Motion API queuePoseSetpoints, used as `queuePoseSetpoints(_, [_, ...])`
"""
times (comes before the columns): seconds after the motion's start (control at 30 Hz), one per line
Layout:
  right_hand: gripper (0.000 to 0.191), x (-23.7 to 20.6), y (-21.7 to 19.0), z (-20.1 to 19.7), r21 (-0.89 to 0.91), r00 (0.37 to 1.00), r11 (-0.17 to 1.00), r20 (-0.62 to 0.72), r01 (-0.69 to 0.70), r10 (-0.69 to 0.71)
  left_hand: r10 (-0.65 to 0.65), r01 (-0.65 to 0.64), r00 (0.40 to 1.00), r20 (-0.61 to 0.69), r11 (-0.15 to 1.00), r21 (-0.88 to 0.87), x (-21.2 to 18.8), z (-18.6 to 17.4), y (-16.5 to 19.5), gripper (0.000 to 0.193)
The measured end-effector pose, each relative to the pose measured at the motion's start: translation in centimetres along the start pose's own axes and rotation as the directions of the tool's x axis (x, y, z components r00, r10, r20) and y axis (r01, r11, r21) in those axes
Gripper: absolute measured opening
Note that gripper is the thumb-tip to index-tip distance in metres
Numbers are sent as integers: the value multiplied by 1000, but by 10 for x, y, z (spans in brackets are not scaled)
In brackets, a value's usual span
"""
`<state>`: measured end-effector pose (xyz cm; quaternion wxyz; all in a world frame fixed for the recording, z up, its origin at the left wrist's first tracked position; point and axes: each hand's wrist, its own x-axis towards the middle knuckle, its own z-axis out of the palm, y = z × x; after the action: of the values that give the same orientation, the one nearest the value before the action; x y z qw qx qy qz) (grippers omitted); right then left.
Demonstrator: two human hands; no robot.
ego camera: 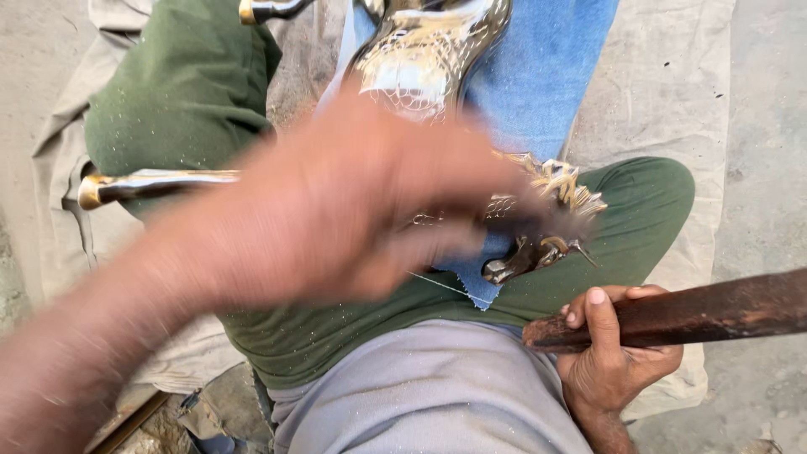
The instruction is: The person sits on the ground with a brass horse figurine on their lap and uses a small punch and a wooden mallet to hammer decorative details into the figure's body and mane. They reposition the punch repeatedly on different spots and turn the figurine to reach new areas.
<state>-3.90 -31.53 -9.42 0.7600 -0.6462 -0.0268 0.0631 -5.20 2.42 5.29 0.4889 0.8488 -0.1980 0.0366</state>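
Note:
My left hand (336,210) is blurred with motion and lies across a shiny brass figure (429,50) with scaled, feather-like engraving that rests on my lap. Whether the fingers grip the figure is hidden by the blur. The figure's clawed foot (538,248) sticks out past my fingertips. My right hand (609,349) is wrapped around the end of a dark rusty metal rod (698,313) that runs off to the right. A blue cloth (538,76) lies under the figure over my green trousers (185,92).
A brass-tipped polished bar (143,187) juts out to the left across my thigh. A beige sheet (664,84) covers the ground beneath me, with bare concrete (769,168) at the right. Fine metal dust speckles my trousers and grey shirt (429,395).

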Motion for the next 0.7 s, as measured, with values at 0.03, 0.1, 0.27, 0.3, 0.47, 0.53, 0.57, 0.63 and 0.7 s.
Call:
queuePoseSetpoints(0.03, [26, 3, 2, -3, 27, 999, 998, -8, -48, 48, -119, 132, 990, 71, 969, -209, -11, 18, 2, 33])
queuePoseSetpoints(0.1, [26, 5, 5, -6, 23, 995, 995, -6, -98, 98, -268, 450, 884, 383, 705, -548, -28, 61, 7, 39])
queuePoseSetpoints(0.27, [33, 7, 11, -4, -13, 980, 980, -36, -197, 196, -182, 253, 962, 201, 870, -424, -52, 110, 16, 38])
queuePoseSetpoints(0.3, [33, 8, 10, -4, -15, 978, 979, -29, -205, 205, -251, 261, 965, 73, 910, -321, -52, 108, 16, 35])
queuePoseSetpoints(0.47, [31, 18, -3, 1, -100, 981, 977, 41, -186, 191, -522, 506, 801, -292, 852, -134, -30, 66, 4, 30])
queuePoseSetpoints(0.53, [28, 22, -12, 1, -133, 976, 972, 77, -193, 204, -374, 377, 883, -285, 925, -46, -12, 53, -8, 32])
queuePoseSetpoints(0.57, [35, 23, -17, 0, -234, 986, 964, 82, -125, 148, -300, 311, 912, -279, 950, -4, -4, 49, -14, 33])
queuePoseSetpoints(0.63, [49, 25, -25, -2, -423, 994, 906, 106, 15, 33, -274, 284, 952, -138, 957, 53, 11, 43, -26, 37])
queuePoseSetpoints(0.7, [42, 25, -31, -5, -276, 989, 959, 145, 69, -30, -223, 223, 975, -18, 971, 87, 22, 40, -34, 39])
